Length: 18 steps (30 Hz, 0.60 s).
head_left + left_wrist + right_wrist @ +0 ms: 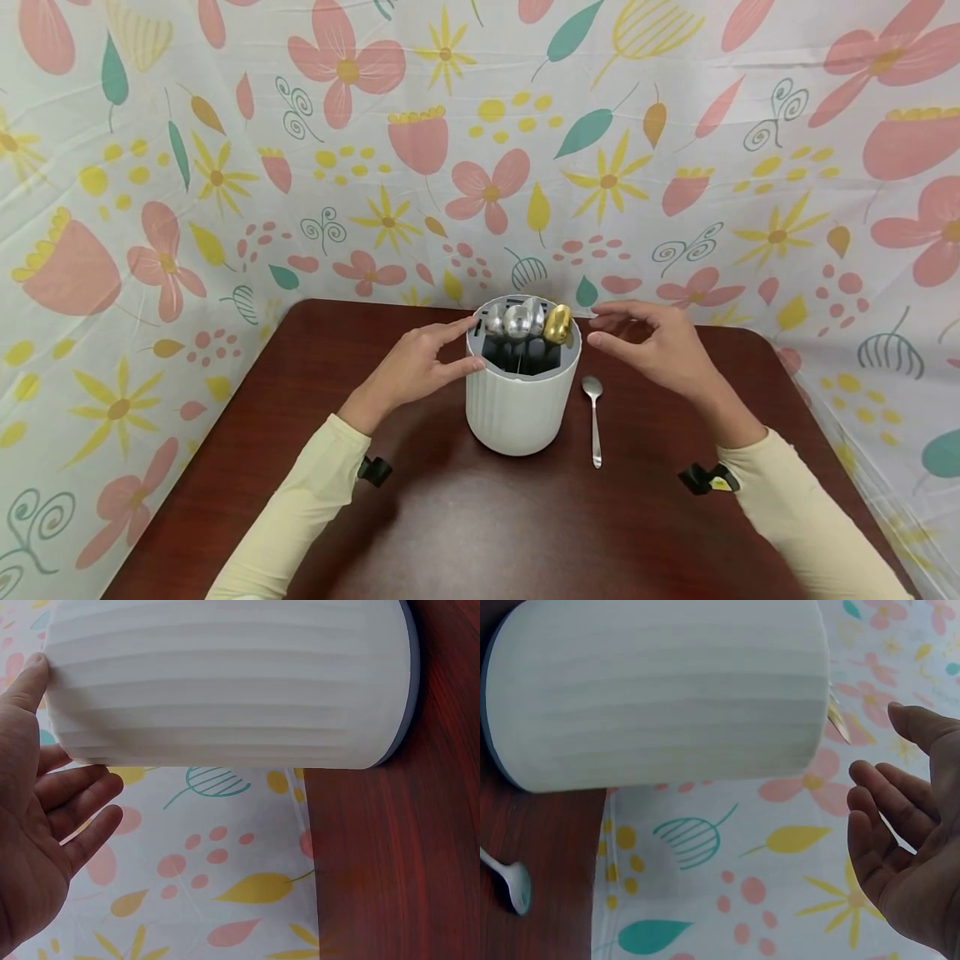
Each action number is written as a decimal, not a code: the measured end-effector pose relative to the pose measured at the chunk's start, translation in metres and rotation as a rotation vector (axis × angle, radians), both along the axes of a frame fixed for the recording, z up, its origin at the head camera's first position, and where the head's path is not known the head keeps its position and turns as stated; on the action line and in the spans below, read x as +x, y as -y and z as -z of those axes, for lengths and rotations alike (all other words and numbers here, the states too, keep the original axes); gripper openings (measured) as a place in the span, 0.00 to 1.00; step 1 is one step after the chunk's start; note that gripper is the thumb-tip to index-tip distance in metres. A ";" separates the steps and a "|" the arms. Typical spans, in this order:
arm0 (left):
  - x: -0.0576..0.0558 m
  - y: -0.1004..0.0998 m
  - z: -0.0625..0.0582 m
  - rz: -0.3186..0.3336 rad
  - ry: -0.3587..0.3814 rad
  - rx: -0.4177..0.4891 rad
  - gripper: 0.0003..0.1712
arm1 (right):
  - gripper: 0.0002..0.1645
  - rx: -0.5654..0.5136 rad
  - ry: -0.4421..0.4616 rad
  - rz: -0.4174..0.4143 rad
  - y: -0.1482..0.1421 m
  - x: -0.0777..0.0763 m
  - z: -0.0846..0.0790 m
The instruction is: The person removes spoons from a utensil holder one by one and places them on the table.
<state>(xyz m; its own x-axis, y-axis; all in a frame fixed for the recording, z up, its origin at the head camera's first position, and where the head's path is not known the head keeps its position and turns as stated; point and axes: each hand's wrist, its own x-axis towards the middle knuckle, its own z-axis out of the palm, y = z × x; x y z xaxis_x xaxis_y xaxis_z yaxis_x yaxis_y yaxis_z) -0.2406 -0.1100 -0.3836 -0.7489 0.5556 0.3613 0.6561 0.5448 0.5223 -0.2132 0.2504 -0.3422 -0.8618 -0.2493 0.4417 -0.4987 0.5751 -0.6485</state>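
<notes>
A white ribbed utensil holder (517, 412) stands upright on the table, with a grey divided insert at its top. Several silver spoons (517, 322) and a gold spoon (558, 323) stick up from its rear compartments; the front compartments look dark. My left hand (416, 367) touches the holder's left rim with thumb and fingers spread, as the left wrist view also shows. My right hand (660, 342) hovers just right of the rim, fingers loosely bent, apart from the holder and holding nothing. On the table to the holder's right lies a silver spoon (592, 417), bowl pointing away.
The dark reddish-brown table (480, 533) ends at the back against a flower-printed cloth (487, 108), which also hangs along both sides. A black strap device (375, 471) sits at the left wrist, and another black device (705, 479) at the right.
</notes>
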 end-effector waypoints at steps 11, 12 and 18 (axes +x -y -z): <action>0.001 -0.001 0.001 0.010 0.011 0.014 0.41 | 0.19 -0.068 0.027 0.009 0.011 -0.010 0.012; 0.000 -0.001 0.001 0.011 0.010 0.016 0.41 | 0.20 -0.072 0.026 0.003 0.012 -0.011 0.013; -0.001 0.000 0.002 0.007 -0.003 0.020 0.40 | 0.23 -0.105 0.027 -0.043 0.018 -0.016 0.017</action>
<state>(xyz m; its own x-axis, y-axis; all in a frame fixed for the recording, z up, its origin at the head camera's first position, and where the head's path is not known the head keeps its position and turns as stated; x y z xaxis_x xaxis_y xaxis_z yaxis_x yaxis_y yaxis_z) -0.2411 -0.1104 -0.3861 -0.7439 0.5536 0.3745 0.6614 0.5294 0.5313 -0.2287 0.2320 -0.3592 -0.8633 -0.2394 0.4443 -0.5029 0.4819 -0.7175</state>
